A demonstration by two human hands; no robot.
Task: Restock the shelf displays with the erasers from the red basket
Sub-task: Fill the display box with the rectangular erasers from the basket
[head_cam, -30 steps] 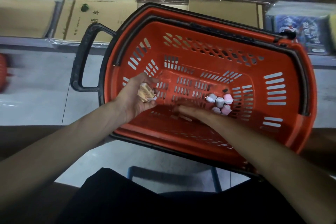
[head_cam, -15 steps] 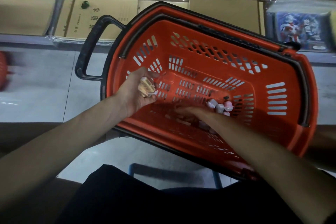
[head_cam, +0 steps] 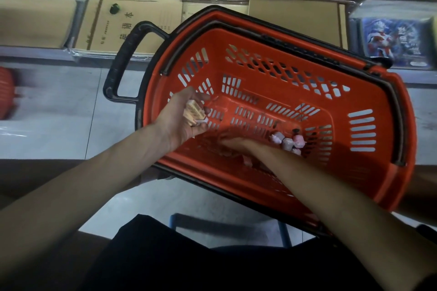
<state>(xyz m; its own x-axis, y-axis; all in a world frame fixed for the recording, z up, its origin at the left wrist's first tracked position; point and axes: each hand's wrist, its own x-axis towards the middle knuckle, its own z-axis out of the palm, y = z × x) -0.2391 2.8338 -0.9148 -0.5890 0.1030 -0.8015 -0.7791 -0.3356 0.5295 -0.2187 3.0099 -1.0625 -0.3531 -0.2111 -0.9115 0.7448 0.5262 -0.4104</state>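
Hands in the red basket (head_cam: 354,172) with erasers.
A dark lap and a blue stool (head_cam: 173,221) are at the bottom of the frame. Higher up, the left hand (head_cam: 179,118) is cupped round some tan erasers (head_cam: 194,112). The right hand (head_cam: 238,144) lies low in the basket, in the dark; I cannot tell its grip. Small pink erasers (head_cam: 289,142) sit just beside it. Brown boxes (head_cam: 47,21) line the top.
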